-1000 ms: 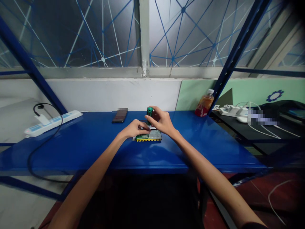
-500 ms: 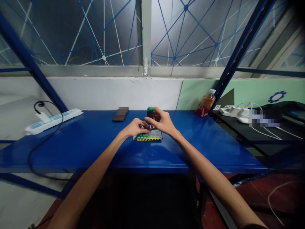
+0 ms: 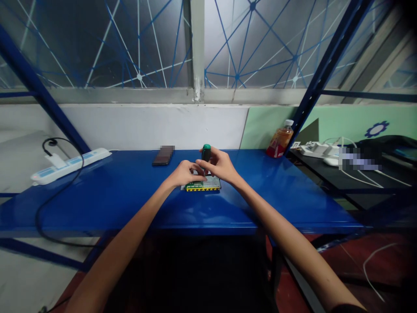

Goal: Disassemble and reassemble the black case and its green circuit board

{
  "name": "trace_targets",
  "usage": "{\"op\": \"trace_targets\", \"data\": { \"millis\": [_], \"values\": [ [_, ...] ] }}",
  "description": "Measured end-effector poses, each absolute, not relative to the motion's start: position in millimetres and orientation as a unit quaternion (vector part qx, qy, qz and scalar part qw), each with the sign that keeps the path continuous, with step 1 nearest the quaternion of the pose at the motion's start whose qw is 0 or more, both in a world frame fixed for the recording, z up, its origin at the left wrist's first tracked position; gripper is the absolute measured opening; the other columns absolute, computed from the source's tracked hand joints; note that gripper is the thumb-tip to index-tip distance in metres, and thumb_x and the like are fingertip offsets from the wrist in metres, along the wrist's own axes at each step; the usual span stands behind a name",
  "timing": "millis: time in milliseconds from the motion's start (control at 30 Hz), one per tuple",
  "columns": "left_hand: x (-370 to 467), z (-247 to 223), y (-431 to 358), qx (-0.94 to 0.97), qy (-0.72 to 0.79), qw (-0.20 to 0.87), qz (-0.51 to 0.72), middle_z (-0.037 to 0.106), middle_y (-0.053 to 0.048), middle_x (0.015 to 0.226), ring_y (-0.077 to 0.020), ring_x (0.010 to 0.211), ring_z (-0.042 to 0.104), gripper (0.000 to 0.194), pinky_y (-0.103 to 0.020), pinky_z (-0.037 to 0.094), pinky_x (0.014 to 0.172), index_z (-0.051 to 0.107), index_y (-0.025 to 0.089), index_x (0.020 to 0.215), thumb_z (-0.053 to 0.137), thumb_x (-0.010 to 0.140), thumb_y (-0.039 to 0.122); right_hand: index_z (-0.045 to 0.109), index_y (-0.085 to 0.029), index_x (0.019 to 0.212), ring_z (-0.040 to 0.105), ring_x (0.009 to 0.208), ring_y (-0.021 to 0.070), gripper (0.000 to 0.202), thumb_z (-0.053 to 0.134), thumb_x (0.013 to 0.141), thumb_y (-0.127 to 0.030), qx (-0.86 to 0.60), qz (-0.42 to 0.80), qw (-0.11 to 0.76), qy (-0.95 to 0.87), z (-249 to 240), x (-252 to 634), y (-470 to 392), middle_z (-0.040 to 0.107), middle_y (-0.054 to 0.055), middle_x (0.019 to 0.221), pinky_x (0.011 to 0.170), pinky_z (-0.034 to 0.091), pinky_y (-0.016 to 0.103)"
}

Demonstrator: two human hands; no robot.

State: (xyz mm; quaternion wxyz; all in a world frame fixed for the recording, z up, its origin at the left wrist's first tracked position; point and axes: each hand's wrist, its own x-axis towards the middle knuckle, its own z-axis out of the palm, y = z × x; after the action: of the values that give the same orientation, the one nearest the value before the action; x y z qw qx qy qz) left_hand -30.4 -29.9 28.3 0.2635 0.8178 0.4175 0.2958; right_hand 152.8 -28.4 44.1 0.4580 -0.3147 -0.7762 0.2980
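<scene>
And here's the right hand [image 3: 224, 166], thumb and fingers pinching the green-and-black handle of an upright screwdriver-like tool [image 3: 206, 154]. Right beside it, the left hand [image 3: 182, 174] has its fingers bent inward, the tips down at the tool's lower end and over the circuit board [image 3: 202, 185]; whether they pinch anything, I can't tell. The upright grip looks chosen to point the shaft down at the board, with the left fingertips perhaps steadying one or the other. The board lies flat on the blue table [image 3: 228, 211], between the forearms, its yellow-marked edge towards the person, probably for easy reach by both hands.

Out beyond the left hand, a dark phone [image 3: 163, 156] lies near the wall, seemingly set aside. Farther left, a white power strip [image 3: 73, 166] takes a plug with a black cable [image 3: 38, 217]. Over on the right, by the blue upright, there's the capped bottle [image 3: 280, 139], orange-brown drink showing above its red label; the fill level is hard to make out
</scene>
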Motion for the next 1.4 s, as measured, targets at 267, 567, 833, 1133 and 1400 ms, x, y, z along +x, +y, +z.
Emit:
{"op": "trace_targets", "data": {
  "millis": [267,567,833,1133,1400],
  "values": [
    [-34.4,30.6,-29.4,0.844,0.361,0.270,0.292,0.076,-0.007,0.086,-0.0194,0.083,0.068,0.017,-0.029,0.049,0.078,0.077,0.016,0.083,0.067,0.076,0.027,0.058,-0.020,0.109,0.054,0.056,0.0120,0.044,0.062,0.081,-0.054,-0.312,0.314,0.456,-0.772,43.1,153.9,-27.7,0.062,0.000,0.073,0.052,0.039,0.028],
    [-34.4,29.3,-29.1,0.826,0.376,0.284,0.309,0.076,-0.008,0.085,-0.0216,0.083,0.068,0.017,-0.032,0.049,0.079,0.077,0.015,0.083,0.071,0.074,0.029,0.056,-0.022,0.112,0.056,0.055,0.0135,0.047,0.064,0.079,-0.054,-0.309,0.349,0.437,-0.769,41.2,153.9,-27.2,0.062,0.000,0.071,0.050,0.040,0.028],
    [-32.6,28.2,-29.6,0.826,0.401,0.250,0.306,0.074,-0.006,0.076,-0.0175,0.072,0.065,0.021,-0.028,0.046,0.067,0.076,0.015,0.084,0.073,0.072,0.033,0.057,-0.021,0.110,0.057,0.057,0.0139,0.044,0.066,0.078,-0.049,-0.311,0.328,0.438,-0.777,39.8,154.5,-25.7,0.061,-0.001,0.067,0.055,0.043,0.029],
    [-35.3,29.1,-31.2,0.848,0.362,0.245,0.300,0.075,-0.007,0.085,-0.0203,0.081,0.068,0.021,-0.030,0.048,0.077,0.076,0.014,0.088,0.066,0.077,0.029,0.056,-0.021,0.103,0.061,0.057,0.0153,0.039,0.068,0.077,-0.047,-0.304,0.353,0.440,-0.768,40.6,154.5,-26.8,0.063,0.000,0.068,0.054,0.044,0.029],
    [-37.5,27.8,-29.0,0.843,0.352,0.276,0.300,0.076,-0.008,0.091,-0.0223,0.090,0.069,0.019,-0.032,0.049,0.084,0.076,0.016,0.089,0.066,0.078,0.026,0.057,-0.021,0.102,0.060,0.059,0.0154,0.037,0.067,0.077,-0.047,-0.307,0.332,0.439,-0.777,42.4,155.5,-28.1,0.061,-0.001,0.066,0.057,0.043,0.030]
  ]
}}
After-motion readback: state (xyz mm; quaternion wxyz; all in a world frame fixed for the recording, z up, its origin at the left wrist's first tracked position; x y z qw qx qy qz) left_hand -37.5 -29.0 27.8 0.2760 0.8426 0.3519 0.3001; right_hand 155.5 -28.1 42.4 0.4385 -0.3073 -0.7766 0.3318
